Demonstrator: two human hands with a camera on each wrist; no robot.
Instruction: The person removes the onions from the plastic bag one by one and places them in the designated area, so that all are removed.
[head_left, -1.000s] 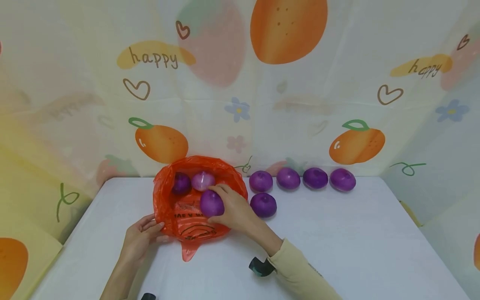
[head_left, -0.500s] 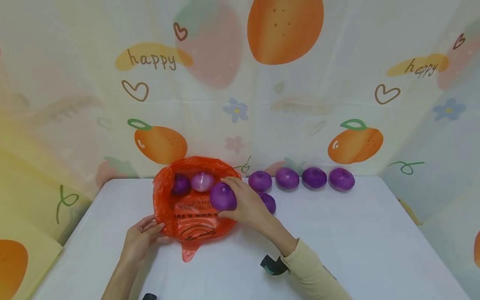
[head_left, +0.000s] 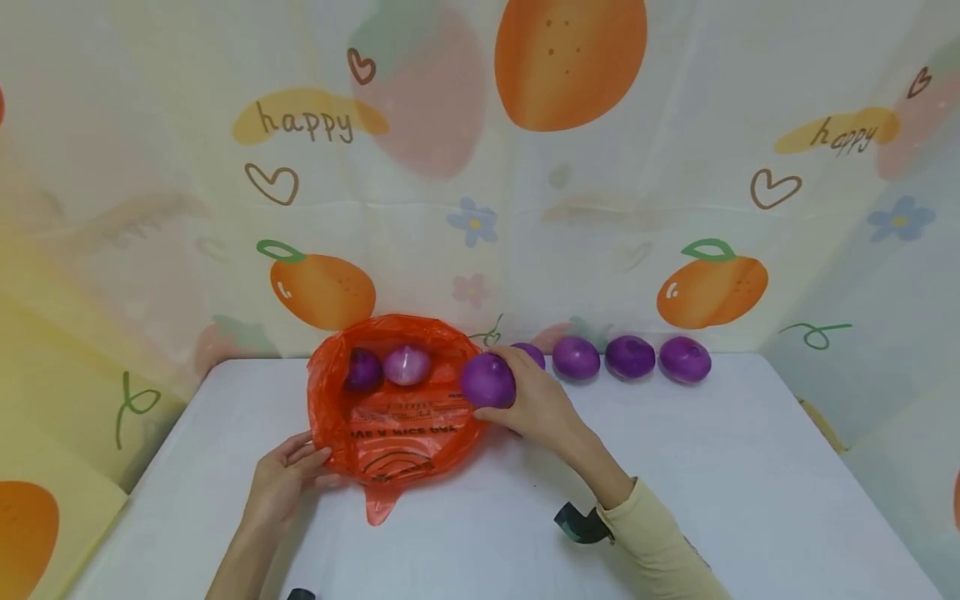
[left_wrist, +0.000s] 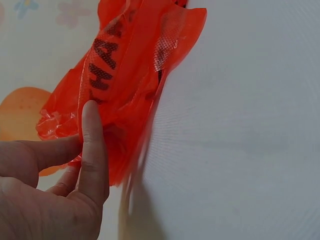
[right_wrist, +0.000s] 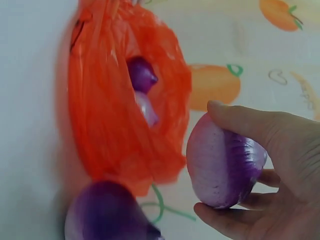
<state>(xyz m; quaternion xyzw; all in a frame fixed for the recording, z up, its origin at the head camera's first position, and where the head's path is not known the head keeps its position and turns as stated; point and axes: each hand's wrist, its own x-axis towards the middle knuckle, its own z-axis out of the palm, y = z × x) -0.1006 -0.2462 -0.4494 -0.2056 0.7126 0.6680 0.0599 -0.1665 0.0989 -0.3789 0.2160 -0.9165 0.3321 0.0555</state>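
Note:
A red plastic bag (head_left: 405, 454) lies with its mouth facing me, two purple onions inside: a dark one (head_left: 364, 369) and a paler one (head_left: 407, 365). My left hand (head_left: 281, 479) pinches the bag's left rim; the left wrist view has the film between thumb and fingers (left_wrist: 92, 150). Between the thumb and fingers of my right hand (head_left: 540, 400) is another purple onion (head_left: 488, 382), held at the bag's right rim. In the right wrist view this onion (right_wrist: 220, 160) is apart from the table, outside the mouth.
Several purple onions stand in a row along the table's back edge, among them one (head_left: 576, 359) in plain sight and one (head_left: 531, 355) partly behind my right hand. An onion (right_wrist: 107, 215) sits close below the bag in the right wrist view. A patterned cloth (head_left: 480, 167) hangs behind.
My right hand has moved right with its onion, from inside the bag's mouth to the right rim. It now covers the front onion. My left hand stays on the bag.

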